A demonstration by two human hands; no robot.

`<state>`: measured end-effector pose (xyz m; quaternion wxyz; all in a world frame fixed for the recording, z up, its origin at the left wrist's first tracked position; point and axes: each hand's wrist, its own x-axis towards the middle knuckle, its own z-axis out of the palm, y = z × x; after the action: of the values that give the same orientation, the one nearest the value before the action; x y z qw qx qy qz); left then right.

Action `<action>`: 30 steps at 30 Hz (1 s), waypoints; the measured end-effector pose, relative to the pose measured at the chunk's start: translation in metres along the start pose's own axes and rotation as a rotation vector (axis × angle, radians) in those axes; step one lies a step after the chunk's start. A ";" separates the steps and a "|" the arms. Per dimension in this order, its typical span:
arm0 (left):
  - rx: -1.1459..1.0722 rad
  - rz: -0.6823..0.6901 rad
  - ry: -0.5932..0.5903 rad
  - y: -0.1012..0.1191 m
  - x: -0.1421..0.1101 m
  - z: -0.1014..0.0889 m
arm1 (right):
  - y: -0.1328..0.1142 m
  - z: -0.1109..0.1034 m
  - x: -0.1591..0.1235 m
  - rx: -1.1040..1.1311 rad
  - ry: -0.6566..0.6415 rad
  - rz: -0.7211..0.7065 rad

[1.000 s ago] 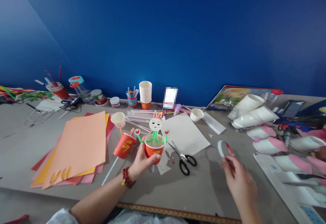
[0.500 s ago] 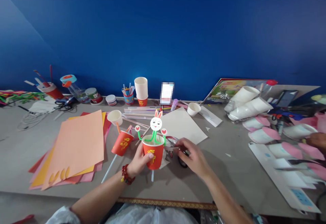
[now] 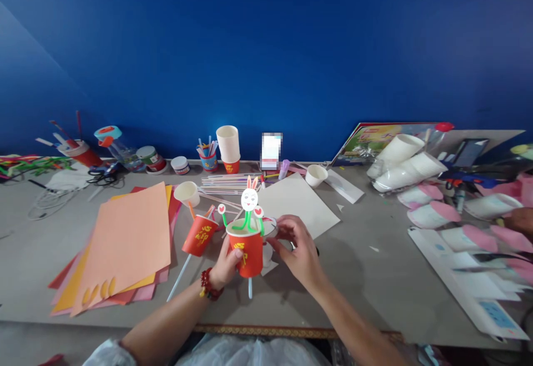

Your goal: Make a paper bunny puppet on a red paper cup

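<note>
My left hand (image 3: 227,263) is wrapped round a red paper cup (image 3: 251,255) with yellow lettering, held upright. From the cup's mouth rises a white rabbit face (image 3: 249,200) with orange-pink ears, on green stems. Two small white discs with red hearts flank it, the left disc (image 3: 221,209) and the right disc (image 3: 259,211). A white straw (image 3: 250,288) sticks out underneath. Just right of the cup is my right hand (image 3: 297,246), its fingers curved and thumb apart, close to pale paper pieces (image 3: 270,227). Whether the fingertips touch them is unclear. A black bit shows behind that hand.
Left of the held cup, another red paper cup (image 3: 200,236) leans on a straw. Coloured paper sheets (image 3: 129,232) are stacked farther left. White paper (image 3: 297,205), straws (image 3: 227,183) and an open white cup (image 3: 316,175) lie behind; pink-and-white cup pieces (image 3: 433,214) are at right.
My right hand has moved up and left from the black-handled scissors toward the pale pieces beside the cup. My left hand still holds the cup, slightly farther left in view.
</note>
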<state>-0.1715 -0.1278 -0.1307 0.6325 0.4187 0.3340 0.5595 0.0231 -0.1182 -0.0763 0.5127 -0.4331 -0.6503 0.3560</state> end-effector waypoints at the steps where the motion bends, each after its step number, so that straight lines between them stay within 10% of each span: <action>1: -0.008 0.012 -0.006 -0.002 0.000 -0.001 | 0.000 0.002 -0.002 -0.003 0.018 -0.008; 30: 0.040 0.105 0.162 -0.014 -0.006 -0.006 | 0.002 0.019 -0.011 -0.099 0.157 0.021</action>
<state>-0.1711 -0.1331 -0.1463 0.5648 0.4017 0.3730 0.6169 0.0057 -0.1276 -0.0865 0.5364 -0.4913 -0.6204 0.2934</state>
